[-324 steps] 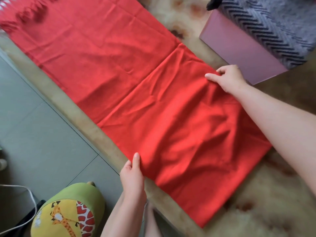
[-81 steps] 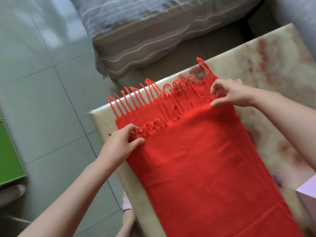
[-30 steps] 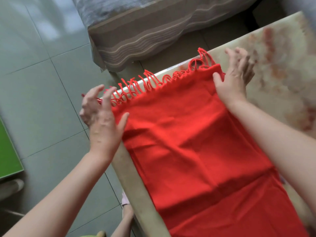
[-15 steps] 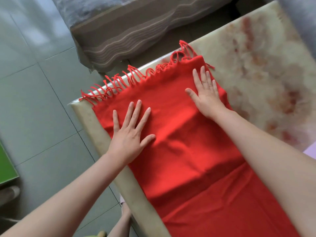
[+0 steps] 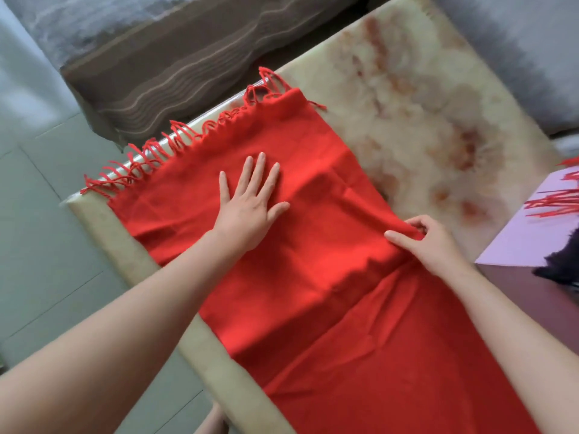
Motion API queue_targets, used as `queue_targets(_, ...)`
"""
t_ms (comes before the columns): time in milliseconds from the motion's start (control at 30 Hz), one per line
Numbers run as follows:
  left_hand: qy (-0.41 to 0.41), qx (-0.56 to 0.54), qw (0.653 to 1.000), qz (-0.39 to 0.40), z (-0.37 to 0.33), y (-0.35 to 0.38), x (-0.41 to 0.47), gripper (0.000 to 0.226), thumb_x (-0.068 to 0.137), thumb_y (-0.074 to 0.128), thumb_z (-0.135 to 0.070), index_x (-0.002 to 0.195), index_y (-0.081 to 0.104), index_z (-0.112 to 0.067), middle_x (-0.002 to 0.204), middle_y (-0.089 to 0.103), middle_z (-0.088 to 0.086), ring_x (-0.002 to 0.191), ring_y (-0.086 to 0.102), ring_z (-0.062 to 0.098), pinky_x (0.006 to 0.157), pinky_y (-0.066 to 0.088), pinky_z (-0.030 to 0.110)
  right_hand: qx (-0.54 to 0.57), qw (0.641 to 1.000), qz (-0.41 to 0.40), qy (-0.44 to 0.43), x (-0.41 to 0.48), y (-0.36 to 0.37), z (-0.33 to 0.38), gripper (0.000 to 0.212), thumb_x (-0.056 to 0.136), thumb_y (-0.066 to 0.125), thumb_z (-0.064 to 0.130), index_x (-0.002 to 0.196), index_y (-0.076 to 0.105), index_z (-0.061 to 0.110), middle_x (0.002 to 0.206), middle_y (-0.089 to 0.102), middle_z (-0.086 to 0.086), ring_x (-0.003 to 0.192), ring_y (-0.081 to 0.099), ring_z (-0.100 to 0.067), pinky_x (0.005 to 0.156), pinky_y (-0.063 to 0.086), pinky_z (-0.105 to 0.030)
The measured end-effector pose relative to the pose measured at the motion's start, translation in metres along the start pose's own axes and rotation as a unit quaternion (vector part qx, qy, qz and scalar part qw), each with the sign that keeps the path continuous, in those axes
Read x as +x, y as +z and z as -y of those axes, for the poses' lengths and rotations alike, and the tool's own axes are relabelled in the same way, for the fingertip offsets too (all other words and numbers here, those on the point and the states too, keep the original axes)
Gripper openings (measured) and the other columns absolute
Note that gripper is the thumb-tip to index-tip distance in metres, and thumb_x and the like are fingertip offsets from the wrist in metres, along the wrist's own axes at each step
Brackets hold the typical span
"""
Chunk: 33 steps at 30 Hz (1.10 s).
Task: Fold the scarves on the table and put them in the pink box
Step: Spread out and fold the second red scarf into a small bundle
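Scarf [image 5: 313, 277]: left fingers [image 5: 260, 170] flat, right fingers [image 5: 399, 239] pinched

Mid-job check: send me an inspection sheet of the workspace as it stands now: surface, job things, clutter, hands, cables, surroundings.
Surface: marbled beige table, its top showing to the right of the scarf.
Job's things: red scarf spread along the table, a folded layer on top, fringed end at the far-left edge; pink box at the right of view, with red fringe strands lying over it.
Clutter: dark furry thing at the box; cannot tell what it is.
Hands: left hand flat on the scarf, fingers straight; right hand pinches the scarf's right edge.
Cables: nothing seen.
Surroundings: tiled floor on the left; striped brown cover beyond the table.
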<state>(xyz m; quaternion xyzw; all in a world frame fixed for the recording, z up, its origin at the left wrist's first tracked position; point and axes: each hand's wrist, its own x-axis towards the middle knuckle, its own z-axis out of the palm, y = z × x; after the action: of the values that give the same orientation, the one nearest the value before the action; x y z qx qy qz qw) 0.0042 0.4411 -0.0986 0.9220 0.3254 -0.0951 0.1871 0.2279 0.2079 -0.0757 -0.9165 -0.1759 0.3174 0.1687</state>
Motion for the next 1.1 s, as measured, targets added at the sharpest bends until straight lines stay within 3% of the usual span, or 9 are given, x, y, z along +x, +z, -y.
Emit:
queue_targets(100,-0.001,0.022,0.999,0.028,0.004,0.005,0.004,0.075,0.089,0.023,-0.067,0.148,-0.012,-0.035,0.155,-0.025,-0.007,0.142,-0.026,0.016,0.109,-0.014,0.059,-0.053,0.998,-0.014,-0.024,0.000,-0.011,-0.007,0.032,0.069,0.074,0.055,0.078,0.066,0.026,0.085,0.066,-0.008,0.099,0.055,-0.027,0.085,0.036,-0.037)
queue_targets(267,-0.026,-0.016,0.998,0.062,0.001,-0.004,0.007,0.073,0.088,0.022,-0.068,0.148,-0.009,-0.039,0.155,-0.026,-0.010,0.141,-0.028,0.015,0.109,-0.015,0.059,0.153,0.987,0.036,-0.038,-0.010,-0.027,-0.005,0.040,0.066,0.077,0.045,0.085,0.062,0.013,0.075,0.063,0.001,0.070,0.056,-0.013,0.066,0.041,-0.025)
queue_targets(367,-0.022,-0.015,0.999,0.029,-0.001,-0.005,0.005,0.068,0.092,0.024,-0.062,0.149,-0.003,-0.038,0.157,-0.021,-0.006,0.143,-0.024,0.016,0.110,-0.012,0.060,0.115,0.989,0.091,0.005,-0.015,-0.031,-0.013,0.041,0.065,0.080,0.042,0.095,0.061,0.022,0.082,0.068,0.006,0.074,0.063,-0.009,0.073,0.047,-0.023)
queue_targets(467,0.002,0.018,1.000,-0.024,0.003,-0.001,0.001,0.064,0.093,0.026,-0.058,0.150,0.002,-0.038,0.158,-0.016,-0.003,0.144,-0.020,0.016,0.110,-0.010,0.060,0.126,0.979,0.160,0.010,-0.021,-0.039,-0.028,0.028,0.070,0.080,0.023,0.094,0.068,0.016,0.086,0.071,0.001,0.080,0.064,-0.014,0.077,0.048,-0.027)
queue_targets(533,0.001,0.027,1.000,-0.006,0.007,0.004,-0.002,0.066,0.092,0.024,-0.061,0.149,-0.001,-0.040,0.158,-0.018,-0.006,0.143,-0.022,0.015,0.111,-0.010,0.061,0.112,0.983,0.143,0.009,-0.023,-0.044,-0.040,0.022,0.073,0.079,0.018,0.092,0.068,0.015,0.090,0.072,-0.002,0.083,0.064,-0.016,0.081,0.048,-0.030)
queue_targets(667,-0.016,0.021,1.000,0.005,0.007,0.006,-0.001,0.067,0.091,0.025,-0.063,0.148,-0.002,-0.042,0.157,-0.019,-0.007,0.144,-0.022,0.017,0.110,-0.012,0.062,0.078,0.996,0.032,0.022,-0.030,-0.046,-0.053,0.029,0.073,0.080,0.025,0.096,0.068,0.010,0.090,0.069,-0.005,0.083,0.062,-0.017,0.077,0.046,-0.028)
queue_targets(800,-0.035,0.007,0.999,-0.035,-0.009,0.001,-0.007,0.066,0.095,0.032,-0.055,0.151,0.005,-0.033,0.159,-0.014,0.001,0.145,-0.017,0.020,0.111,-0.010,0.059,0.065,0.996,0.053,0.021,-0.045,-0.042,-0.052,0.036,0.080,0.070,0.043,0.088,0.066,0.008,0.076,0.063,-0.001,0.068,0.055,-0.012,0.060,0.039,-0.024)
queue_targets(933,0.065,0.038,0.995,-0.062,-0.038,0.007,-0.027,0.063,0.095,0.040,-0.048,0.151,0.015,-0.029,0.160,-0.005,0.004,0.146,-0.010,0.022,0.112,-0.006,0.057,0.093,0.993,0.062,0.032,-0.052,-0.044,-0.060,0.030,0.077,0.075,0.037,0.090,0.066,0.012,0.080,0.068,0.002,0.068,0.059,-0.007,0.062,0.043,-0.020)
queue_targets(1100,0.028,-0.014,0.998,-0.059,-0.057,0.002,0.008,0.061,0.098,0.035,-0.045,0.151,0.011,-0.025,0.160,-0.002,0.001,0.147,-0.008,0.018,0.116,-0.003,0.048,0.072,0.994,0.062,0.045,-0.062,-0.044,-0.068,0.029,0.077,0.074,0.039,0.083,0.069,0.011,0.073,0.068,-0.002,0.063,0.058,-0.011,0.057,0.041,-0.027)
